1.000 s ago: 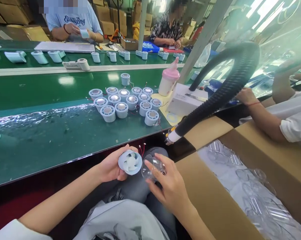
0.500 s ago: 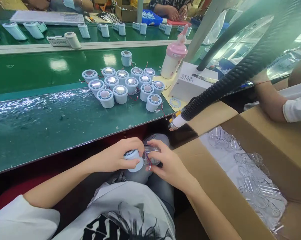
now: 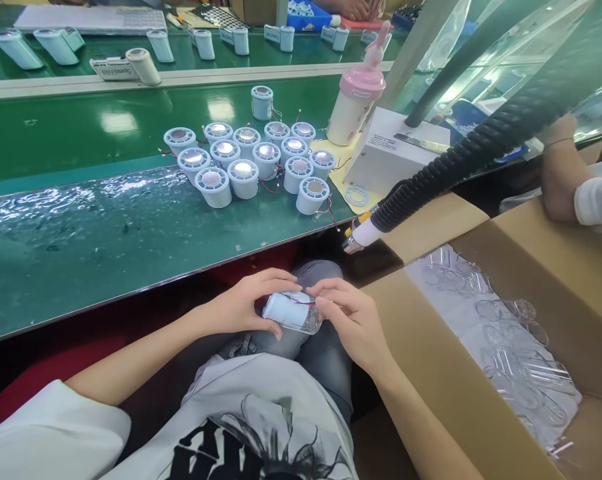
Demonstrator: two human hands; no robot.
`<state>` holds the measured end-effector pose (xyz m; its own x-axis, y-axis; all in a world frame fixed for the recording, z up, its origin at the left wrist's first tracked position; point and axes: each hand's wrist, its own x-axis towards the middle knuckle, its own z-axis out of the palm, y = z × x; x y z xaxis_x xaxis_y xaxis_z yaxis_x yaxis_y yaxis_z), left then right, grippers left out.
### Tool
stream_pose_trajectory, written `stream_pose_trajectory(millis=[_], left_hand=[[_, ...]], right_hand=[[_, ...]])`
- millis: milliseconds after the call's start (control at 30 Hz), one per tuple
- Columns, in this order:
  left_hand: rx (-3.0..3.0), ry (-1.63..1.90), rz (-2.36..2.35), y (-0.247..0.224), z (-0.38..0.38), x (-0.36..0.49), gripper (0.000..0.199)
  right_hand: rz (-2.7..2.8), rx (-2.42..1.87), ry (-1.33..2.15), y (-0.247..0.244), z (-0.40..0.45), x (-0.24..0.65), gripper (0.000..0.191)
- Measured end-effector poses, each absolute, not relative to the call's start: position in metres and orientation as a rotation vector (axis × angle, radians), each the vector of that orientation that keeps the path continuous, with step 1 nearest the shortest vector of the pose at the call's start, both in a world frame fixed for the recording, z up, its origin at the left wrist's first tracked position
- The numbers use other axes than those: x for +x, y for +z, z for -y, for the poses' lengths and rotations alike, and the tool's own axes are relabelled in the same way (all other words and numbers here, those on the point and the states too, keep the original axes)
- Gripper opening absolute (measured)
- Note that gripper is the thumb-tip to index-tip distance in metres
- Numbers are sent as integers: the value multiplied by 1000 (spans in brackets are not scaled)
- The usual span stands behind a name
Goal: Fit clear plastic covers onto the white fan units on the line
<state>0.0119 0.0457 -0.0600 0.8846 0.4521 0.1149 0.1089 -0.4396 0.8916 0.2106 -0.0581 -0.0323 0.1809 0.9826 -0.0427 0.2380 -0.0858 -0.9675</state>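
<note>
Above my lap, a light blue cylindrical motor housing (image 3: 285, 309) lies sideways inside a clear plastic sleeve (image 3: 311, 323), which extends past it to the right. My left hand (image 3: 251, 303) curls around the left end, thumb below and fingers above. A thin red and dark wire (image 3: 301, 302) runs along the upper side of the housing toward the right end. There my right hand (image 3: 353, 317) has thumb and fingers pinched together on the wire at the sleeve's end. The wire's tip is hidden by those fingers.
Several similar housings (image 3: 243, 179) with wires stand on the green bench (image 3: 131, 253). A pink-lidded bottle (image 3: 353, 103), a white box (image 3: 395, 150) and a black hose (image 3: 445, 153) are to the right. A cardboard box (image 3: 431, 360) holds several clear sleeves (image 3: 521, 373). A co-worker's arm (image 3: 561, 173) is beyond.
The housing has gone from beside the clear sleeve to inside it. My left hand has opened wider around both, and my right fingers have shifted from gripping the sleeve to pinching the wire.
</note>
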Motion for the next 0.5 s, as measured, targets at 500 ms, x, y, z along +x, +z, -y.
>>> stream_pose_trajectory(millis=[500], left_hand=[[1411,326,-526,-38,-28,10,68]], right_hand=[[1674,-1305,864,-45,73,228,44]])
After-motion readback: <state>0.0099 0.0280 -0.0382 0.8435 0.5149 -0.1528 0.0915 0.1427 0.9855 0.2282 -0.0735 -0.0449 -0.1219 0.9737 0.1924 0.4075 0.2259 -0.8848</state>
